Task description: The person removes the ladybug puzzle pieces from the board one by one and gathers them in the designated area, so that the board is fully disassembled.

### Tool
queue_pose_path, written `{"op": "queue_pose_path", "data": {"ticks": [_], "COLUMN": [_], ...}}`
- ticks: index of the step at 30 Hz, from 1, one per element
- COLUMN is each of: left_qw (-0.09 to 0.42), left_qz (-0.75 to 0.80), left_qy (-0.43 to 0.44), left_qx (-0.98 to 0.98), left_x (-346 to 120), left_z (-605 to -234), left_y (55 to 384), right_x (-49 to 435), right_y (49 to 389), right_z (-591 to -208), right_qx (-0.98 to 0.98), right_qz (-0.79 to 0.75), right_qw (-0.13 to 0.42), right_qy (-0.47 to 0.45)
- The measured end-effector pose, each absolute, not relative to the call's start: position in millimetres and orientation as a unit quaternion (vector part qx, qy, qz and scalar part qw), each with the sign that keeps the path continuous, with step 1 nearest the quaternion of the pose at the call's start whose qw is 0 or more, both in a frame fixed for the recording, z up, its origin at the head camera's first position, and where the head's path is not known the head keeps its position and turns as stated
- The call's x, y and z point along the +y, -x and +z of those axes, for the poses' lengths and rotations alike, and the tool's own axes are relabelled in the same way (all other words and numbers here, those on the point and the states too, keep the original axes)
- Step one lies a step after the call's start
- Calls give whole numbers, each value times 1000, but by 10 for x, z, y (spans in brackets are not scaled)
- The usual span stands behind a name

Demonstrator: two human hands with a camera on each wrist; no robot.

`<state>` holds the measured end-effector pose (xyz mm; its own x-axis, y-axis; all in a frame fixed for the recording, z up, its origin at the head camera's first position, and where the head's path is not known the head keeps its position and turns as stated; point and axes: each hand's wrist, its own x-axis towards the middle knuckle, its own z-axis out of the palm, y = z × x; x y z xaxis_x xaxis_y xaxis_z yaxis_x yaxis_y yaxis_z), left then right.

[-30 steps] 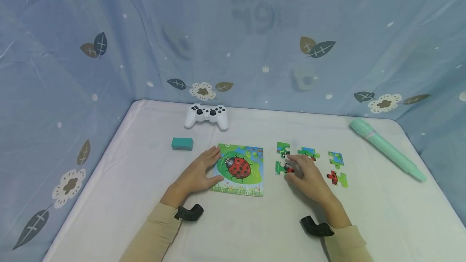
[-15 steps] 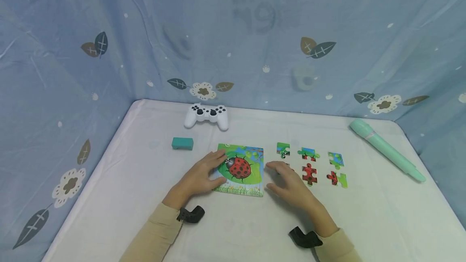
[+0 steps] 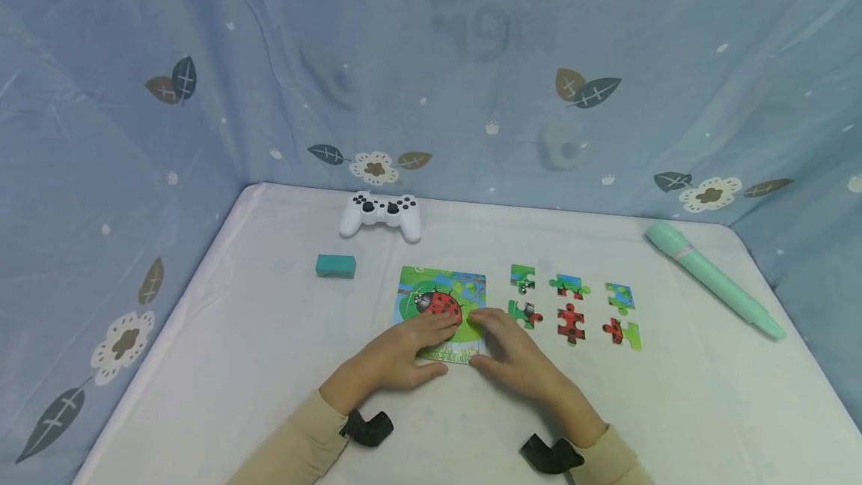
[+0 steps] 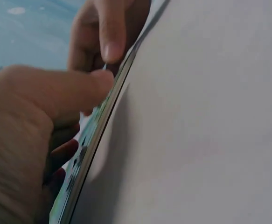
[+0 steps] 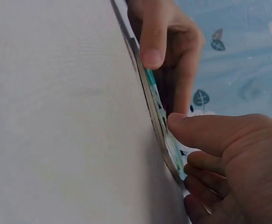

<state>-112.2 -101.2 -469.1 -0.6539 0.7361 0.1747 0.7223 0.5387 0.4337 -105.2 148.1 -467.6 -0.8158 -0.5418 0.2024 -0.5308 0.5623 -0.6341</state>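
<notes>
A white game controller [image 3: 381, 214] lies near the far edge of the table [image 3: 222, 335], with a small teal block [image 3: 335, 266] just in front of it to the left. A mint-green pen-shaped device [image 3: 712, 278] lies slantwise at the far right, and a blue leaf-and-flower cloth [image 3: 431, 58] hangs behind.

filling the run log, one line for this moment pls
left hand: on ladybird puzzle board | right hand: on board edge | loose pieces: right

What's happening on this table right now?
A person is working on a ladybird puzzle. Both the left hand and the right hand grip the near edge of the puzzle board, thumbs against its edge. Six loose puzzle pieces lie in two rows to its right. A white game controller, a teal block and a mint-green pen lie untouched.
</notes>
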Motion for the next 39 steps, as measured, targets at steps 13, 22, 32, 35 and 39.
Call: {"op": "queue_pose_path", "data": {"ticks": [13, 22, 32, 35, 39], "left_qw": [8, 4, -3, 9, 19], "left_qz": [227, 245, 248, 241, 237], "left_qy": [-423, -420, -423, -419, -413], "left_qx": [877, 874, 872, 875, 879], "left_x": [-988, -1000, -1009, -1005, -1001], "left_z": [-4760, -4743, -4732, -4733, -4728], "left_y": [1141, 1151, 1162, 1160, 1149], "right_x": [1372, 1339, 1340, 1347, 1357], "right_y": [1091, 1083, 1076, 1060, 1050], "right_z": [-4669, -4666, -4691, -4684, -4686], "right_qx": [897, 890, 892, 894, 894], "right_qz": [-348, -376, -373, -368, -361], "right_qw": [37, 39, 17, 15, 3], "right_qy": [268, 256, 256, 254, 265]}}
